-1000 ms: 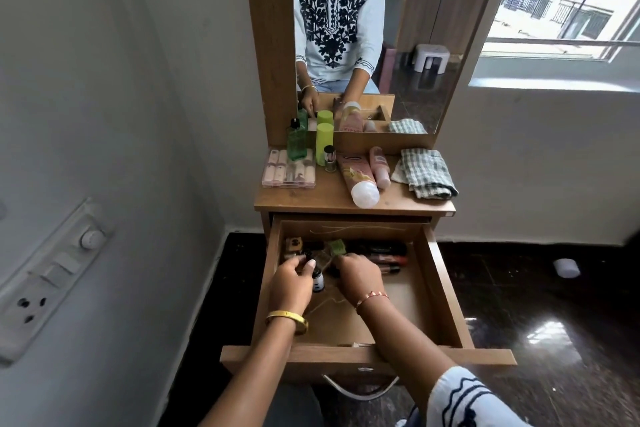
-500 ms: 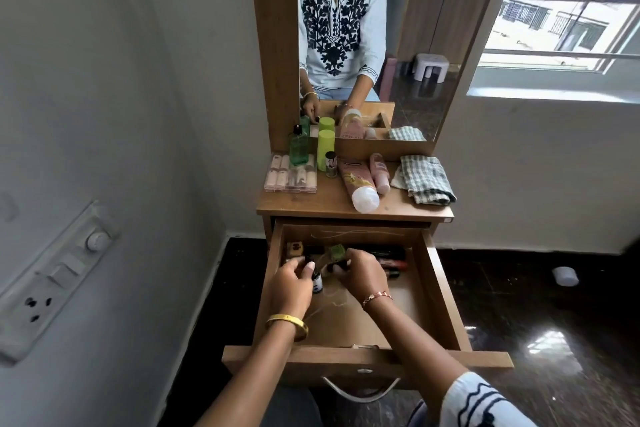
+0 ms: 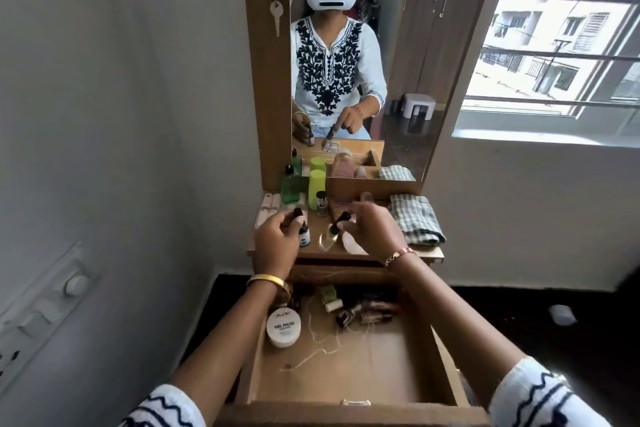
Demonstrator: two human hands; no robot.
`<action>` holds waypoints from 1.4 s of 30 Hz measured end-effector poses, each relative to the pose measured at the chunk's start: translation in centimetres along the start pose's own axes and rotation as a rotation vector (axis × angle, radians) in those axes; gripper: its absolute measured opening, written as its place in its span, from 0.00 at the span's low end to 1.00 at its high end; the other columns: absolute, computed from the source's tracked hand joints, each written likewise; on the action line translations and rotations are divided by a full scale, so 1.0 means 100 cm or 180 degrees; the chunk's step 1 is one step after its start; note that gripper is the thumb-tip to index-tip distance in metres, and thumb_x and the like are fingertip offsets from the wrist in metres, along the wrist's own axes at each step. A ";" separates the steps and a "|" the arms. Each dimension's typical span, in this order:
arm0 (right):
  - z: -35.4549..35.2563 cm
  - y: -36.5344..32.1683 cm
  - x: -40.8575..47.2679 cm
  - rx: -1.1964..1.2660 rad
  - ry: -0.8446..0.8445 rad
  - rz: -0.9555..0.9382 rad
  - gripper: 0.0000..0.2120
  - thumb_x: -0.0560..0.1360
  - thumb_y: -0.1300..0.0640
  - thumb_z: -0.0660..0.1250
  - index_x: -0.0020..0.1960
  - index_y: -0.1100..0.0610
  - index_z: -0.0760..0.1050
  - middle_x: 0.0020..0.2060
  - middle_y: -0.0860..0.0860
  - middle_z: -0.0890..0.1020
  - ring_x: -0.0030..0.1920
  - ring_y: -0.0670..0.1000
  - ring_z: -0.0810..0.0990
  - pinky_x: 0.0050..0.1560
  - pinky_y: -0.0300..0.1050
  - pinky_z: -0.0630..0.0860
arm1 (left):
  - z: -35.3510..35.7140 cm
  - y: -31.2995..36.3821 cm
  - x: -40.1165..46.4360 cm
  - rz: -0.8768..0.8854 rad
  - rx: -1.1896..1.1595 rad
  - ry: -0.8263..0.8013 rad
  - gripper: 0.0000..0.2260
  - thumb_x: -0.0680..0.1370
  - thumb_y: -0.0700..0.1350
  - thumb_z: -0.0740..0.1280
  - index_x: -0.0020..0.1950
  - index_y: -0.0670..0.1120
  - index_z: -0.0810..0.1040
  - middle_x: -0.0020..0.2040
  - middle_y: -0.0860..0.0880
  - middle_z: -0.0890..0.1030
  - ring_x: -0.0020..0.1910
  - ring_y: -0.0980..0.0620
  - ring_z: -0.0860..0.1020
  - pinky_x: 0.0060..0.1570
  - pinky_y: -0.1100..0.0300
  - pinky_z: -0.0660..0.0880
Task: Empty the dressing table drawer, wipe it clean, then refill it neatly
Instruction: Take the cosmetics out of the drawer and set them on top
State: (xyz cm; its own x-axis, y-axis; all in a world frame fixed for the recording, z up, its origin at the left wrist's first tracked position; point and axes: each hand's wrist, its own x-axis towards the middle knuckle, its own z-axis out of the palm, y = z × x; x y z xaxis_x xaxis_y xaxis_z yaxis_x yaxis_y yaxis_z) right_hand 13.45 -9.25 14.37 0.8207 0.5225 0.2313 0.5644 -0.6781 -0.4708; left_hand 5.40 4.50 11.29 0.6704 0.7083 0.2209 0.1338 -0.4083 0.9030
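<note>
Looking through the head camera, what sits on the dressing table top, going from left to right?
Pale tubes in a pack → green bottle → lime-green container → small silver-capped bottle → checked cloth. The little bottles in the two hands overlap this row, so I leave them out.

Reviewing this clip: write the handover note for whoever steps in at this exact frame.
Left hand: holds a small dark-capped bottle over the tabletop.
Right hand: pinches a small clear bottle by its black cap, above the tabletop.
Drawer: open, with a white nail polish remover tub, a thread spool, loose string and a cluster of small cosmetics at the back.
Done: several bottles and tubes moved up beside the checked cloth.
Left: finish emptying, wipe, refill neatly.
</note>
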 end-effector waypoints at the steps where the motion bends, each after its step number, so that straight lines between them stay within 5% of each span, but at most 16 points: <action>1: -0.002 -0.001 0.012 -0.0074 -0.0037 0.0021 0.11 0.74 0.56 0.66 0.55 0.57 0.78 0.47 0.57 0.83 0.55 0.60 0.79 0.44 0.44 0.73 | 0.003 0.003 0.009 0.0022 0.0077 -0.0005 0.14 0.76 0.44 0.66 0.58 0.39 0.78 0.54 0.41 0.81 0.54 0.44 0.78 0.50 0.58 0.72; 5: -0.001 -0.001 0.049 -0.0471 -0.0113 -0.0019 0.18 0.73 0.58 0.66 0.61 0.62 0.73 0.51 0.55 0.82 0.50 0.57 0.81 0.41 0.44 0.73 | 0.018 0.006 0.032 0.0104 0.0320 -0.0008 0.13 0.75 0.45 0.67 0.54 0.38 0.80 0.50 0.40 0.83 0.50 0.43 0.80 0.48 0.55 0.74; 14: 0.019 -0.001 0.079 -0.0735 -0.0488 -0.0035 0.09 0.76 0.62 0.62 0.55 0.59 0.76 0.52 0.57 0.81 0.53 0.60 0.79 0.46 0.47 0.73 | 0.048 0.008 0.052 0.0190 0.0511 -0.0247 0.12 0.76 0.41 0.66 0.57 0.38 0.78 0.53 0.39 0.82 0.53 0.42 0.79 0.49 0.55 0.74; 27: 0.019 0.002 0.085 -0.0113 -0.0753 0.0155 0.11 0.75 0.59 0.64 0.55 0.61 0.79 0.52 0.58 0.82 0.53 0.57 0.79 0.51 0.45 0.73 | 0.053 0.001 0.051 0.0238 0.0684 -0.0375 0.13 0.75 0.38 0.66 0.59 0.40 0.78 0.55 0.40 0.82 0.55 0.43 0.78 0.53 0.56 0.73; 30: 0.016 0.005 0.086 0.0462 -0.0708 0.0462 0.10 0.75 0.63 0.61 0.53 0.64 0.78 0.46 0.57 0.81 0.46 0.56 0.79 0.48 0.48 0.74 | 0.048 0.002 0.049 0.0208 0.0643 -0.0482 0.15 0.74 0.38 0.67 0.61 0.40 0.76 0.56 0.40 0.81 0.57 0.44 0.78 0.54 0.58 0.72; 32: 0.009 0.009 0.082 0.1658 -0.0921 0.1100 0.08 0.75 0.66 0.59 0.47 0.61 0.76 0.37 0.54 0.75 0.36 0.51 0.74 0.38 0.44 0.72 | 0.044 0.001 0.046 0.0191 0.0634 -0.0471 0.16 0.74 0.38 0.67 0.62 0.40 0.75 0.57 0.40 0.80 0.57 0.44 0.77 0.54 0.57 0.73; 35: -0.004 0.012 0.069 0.3728 -0.1525 0.1817 0.13 0.76 0.71 0.53 0.43 0.61 0.73 0.35 0.55 0.73 0.35 0.49 0.72 0.35 0.41 0.74 | 0.037 -0.001 0.041 0.0065 0.0440 -0.0339 0.16 0.75 0.40 0.67 0.62 0.40 0.75 0.57 0.40 0.80 0.55 0.44 0.79 0.54 0.55 0.75; 42: -0.014 0.010 0.047 0.4360 -0.1631 0.1808 0.15 0.78 0.74 0.48 0.50 0.67 0.73 0.47 0.62 0.77 0.48 0.57 0.80 0.42 0.42 0.82 | 0.024 0.008 0.026 -0.0091 0.0137 -0.0195 0.12 0.76 0.40 0.63 0.58 0.40 0.78 0.53 0.43 0.82 0.52 0.47 0.79 0.46 0.63 0.71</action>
State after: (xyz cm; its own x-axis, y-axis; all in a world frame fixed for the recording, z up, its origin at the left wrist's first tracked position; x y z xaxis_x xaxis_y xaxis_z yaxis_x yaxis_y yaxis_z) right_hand 18.04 -8.16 16.14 0.6123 0.6780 -0.4066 -0.5369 -0.0210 -0.8434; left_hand 8.98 4.66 11.72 0.7091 0.6840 0.1711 0.1839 -0.4137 0.8917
